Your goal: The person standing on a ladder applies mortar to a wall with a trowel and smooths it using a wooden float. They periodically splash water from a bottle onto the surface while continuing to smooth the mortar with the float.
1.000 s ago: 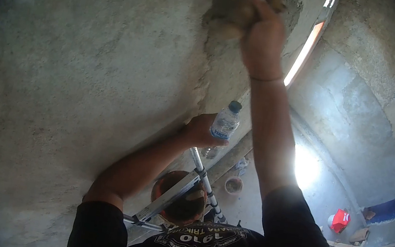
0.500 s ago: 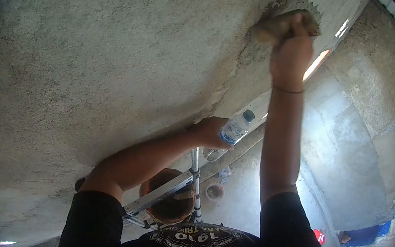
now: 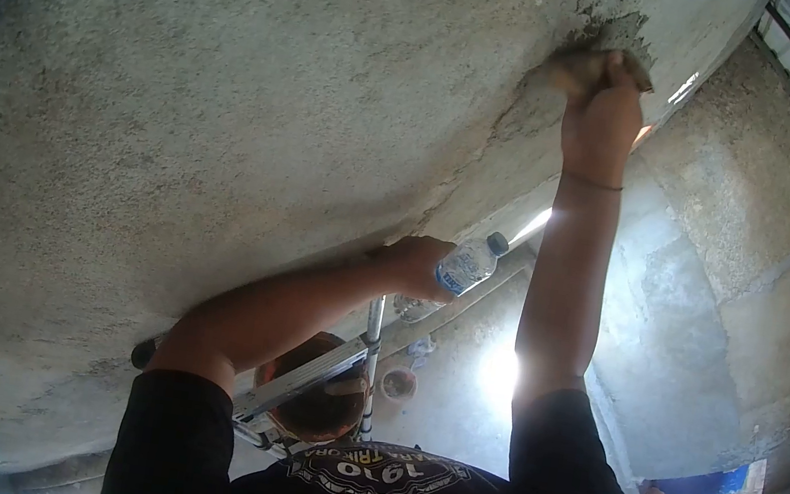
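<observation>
Against the rough grey wall [image 3: 263, 107], my right hand [image 3: 608, 110] is closed on a flat brownish block [image 3: 596, 70], its far edge blurred. Dark, damp-looking plaster [image 3: 608, 24] lies just beyond the block. Lower down, my left hand [image 3: 413, 265] is wrapped round a clear plastic bottle [image 3: 469, 264] with a dark cap and blue label. The bottle is tilted, cap up to the right. My left hand is close to the wall, and part of its fingers is hidden behind the bottle.
Below my left arm are a metal ladder [image 3: 322, 370] and a round reddish-brown container [image 3: 312, 407]. A small bucket [image 3: 399, 383] stands on the floor farther down. Another plastered wall [image 3: 693, 279] is at right, with a blue object [image 3: 699, 492] near its foot.
My right hand and the block appear slightly lower and farther right in view. The whole view has shifted a little. My left hand still holds the bottle.
</observation>
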